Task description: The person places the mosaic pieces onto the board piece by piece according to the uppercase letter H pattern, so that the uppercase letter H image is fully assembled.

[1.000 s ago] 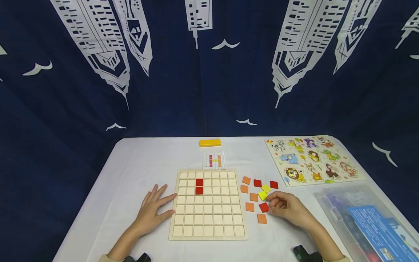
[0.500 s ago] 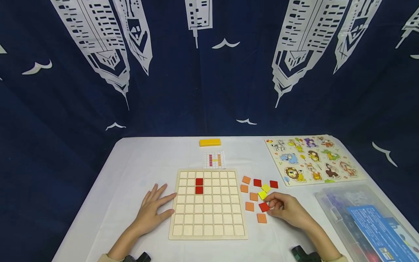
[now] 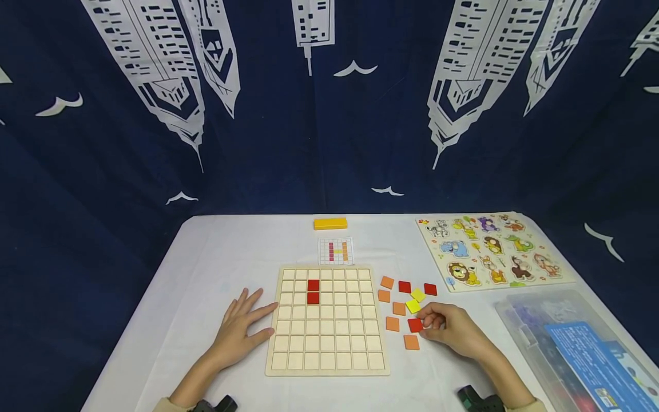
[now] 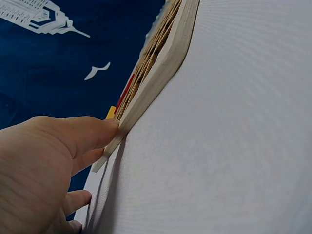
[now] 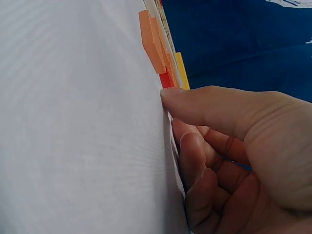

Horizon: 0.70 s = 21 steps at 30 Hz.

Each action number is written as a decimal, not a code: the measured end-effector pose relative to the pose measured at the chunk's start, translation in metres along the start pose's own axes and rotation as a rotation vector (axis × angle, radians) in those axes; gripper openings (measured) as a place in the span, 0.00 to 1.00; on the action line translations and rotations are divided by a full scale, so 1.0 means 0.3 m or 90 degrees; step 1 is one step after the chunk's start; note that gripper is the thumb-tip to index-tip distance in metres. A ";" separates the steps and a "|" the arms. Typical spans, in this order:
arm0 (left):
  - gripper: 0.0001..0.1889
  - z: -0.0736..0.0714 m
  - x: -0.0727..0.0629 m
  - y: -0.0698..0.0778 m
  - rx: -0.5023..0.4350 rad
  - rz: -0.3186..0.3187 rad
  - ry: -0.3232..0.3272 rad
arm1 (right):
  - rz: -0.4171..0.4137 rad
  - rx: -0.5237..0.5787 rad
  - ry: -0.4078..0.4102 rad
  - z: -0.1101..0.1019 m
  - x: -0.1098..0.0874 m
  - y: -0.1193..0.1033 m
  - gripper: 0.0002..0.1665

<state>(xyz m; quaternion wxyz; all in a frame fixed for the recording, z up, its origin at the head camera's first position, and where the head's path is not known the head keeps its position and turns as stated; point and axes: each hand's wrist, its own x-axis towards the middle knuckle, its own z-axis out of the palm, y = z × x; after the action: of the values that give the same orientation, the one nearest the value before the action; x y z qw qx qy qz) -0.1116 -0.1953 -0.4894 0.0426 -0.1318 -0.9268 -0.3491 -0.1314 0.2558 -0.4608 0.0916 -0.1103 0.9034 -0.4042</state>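
A wooden grid board [image 3: 327,373] lies on the table, with two red square tiles [image 3: 313,292] one below the other in its upper left part. My left hand [image 3: 238,333] rests flat at the board's left side; its thumb and forefinger touch the edge. To the right of the board, my right hand [image 3: 453,331] has curled fingers, and thumb and forefinger pinch the right side of a loose red tile [image 3: 415,325]. In the right wrist view, the thumb covers part of that red tile [image 5: 166,79]. Two yellow tiles [image 3: 413,306] lie just above it.
Several orange tiles [image 3: 393,324] and two more red tiles [image 3: 404,287] lie around the right hand. A pattern card [image 3: 336,252] and a yellow block [image 3: 330,224] are beyond the board. At right are an animal puzzle [image 3: 494,252] and a clear plastic box [image 3: 520,312].
My right hand has shifted slightly left onto the loose red tile, which has turned a little straighter. The left hand and the board stay where they were.
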 end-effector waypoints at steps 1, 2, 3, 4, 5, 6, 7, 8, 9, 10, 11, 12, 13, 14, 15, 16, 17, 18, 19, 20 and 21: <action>0.26 0.000 0.000 0.001 0.001 0.002 0.001 | 0.000 -0.003 0.001 -0.001 0.000 0.000 0.14; 0.26 0.000 0.000 0.000 0.001 0.004 0.003 | -0.001 -0.005 0.002 -0.001 0.000 0.000 0.14; 0.26 0.000 0.001 0.001 0.001 0.004 0.003 | -0.004 -0.007 0.001 -0.002 0.000 0.000 0.14; 0.26 0.000 0.001 0.001 0.000 0.004 0.003 | -0.001 -0.007 0.004 -0.003 -0.001 0.001 0.14; 0.26 0.000 0.001 0.001 -0.001 0.004 0.002 | -0.004 -0.012 0.005 -0.005 -0.001 0.001 0.14; 0.26 0.000 0.001 0.002 -0.003 0.002 0.000 | -0.004 -0.015 0.008 -0.007 -0.001 0.001 0.13; 0.26 0.000 0.000 0.002 -0.004 0.002 -0.002 | -0.009 -0.018 0.009 -0.009 -0.003 0.001 0.13; 0.26 -0.001 0.000 0.002 -0.005 0.001 -0.003 | -0.010 -0.021 0.014 -0.011 -0.004 0.000 0.12; 0.26 -0.001 -0.001 0.002 -0.007 0.000 -0.005 | -0.012 -0.024 0.017 -0.014 -0.005 -0.002 0.12; 0.25 -0.001 -0.001 0.002 -0.009 0.001 -0.006 | -0.016 -0.029 0.023 -0.017 -0.005 -0.006 0.12; 0.25 -0.002 -0.002 0.002 -0.011 0.001 -0.006 | -0.024 -0.034 0.027 -0.020 -0.006 -0.011 0.11; 0.25 -0.002 -0.002 0.002 -0.012 0.002 -0.006 | -0.029 -0.036 0.034 -0.023 -0.005 -0.018 0.11; 0.25 -0.003 -0.002 0.001 -0.012 0.002 -0.006 | -0.037 -0.041 0.040 -0.027 -0.002 -0.027 0.12; 0.25 -0.003 -0.001 0.000 -0.013 0.001 -0.006 | -0.042 -0.043 0.046 -0.029 0.001 -0.039 0.12; 0.25 -0.003 -0.001 -0.001 -0.012 0.001 -0.006 | -0.052 -0.046 0.050 -0.031 0.005 -0.052 0.12; 0.25 -0.002 -0.001 -0.002 -0.011 0.000 -0.006 | -0.063 -0.051 0.056 -0.031 0.011 -0.066 0.12; 0.25 -0.002 0.000 -0.003 -0.010 -0.002 -0.006 | -0.073 -0.054 0.059 -0.029 0.018 -0.082 0.12; 0.26 -0.002 0.000 -0.003 -0.009 -0.002 -0.007 | -0.078 -0.055 0.063 -0.027 0.025 -0.099 0.12; 0.26 -0.002 0.001 -0.004 -0.008 -0.003 -0.009 | -0.087 -0.058 0.066 -0.022 0.033 -0.117 0.12; 0.26 -0.001 0.001 -0.005 -0.007 -0.003 -0.011 | -0.092 -0.056 0.066 -0.016 0.040 -0.135 0.11; 0.26 -0.001 0.001 -0.005 -0.005 -0.002 -0.011 | -0.096 -0.052 0.064 -0.009 0.049 -0.154 0.11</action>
<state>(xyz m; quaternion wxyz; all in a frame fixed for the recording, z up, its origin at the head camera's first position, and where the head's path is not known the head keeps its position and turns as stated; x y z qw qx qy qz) -0.1124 -0.1966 -0.4900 0.0336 -0.1335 -0.9259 -0.3518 -0.1404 0.2237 -0.4255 0.0106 -0.1613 0.9117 -0.3777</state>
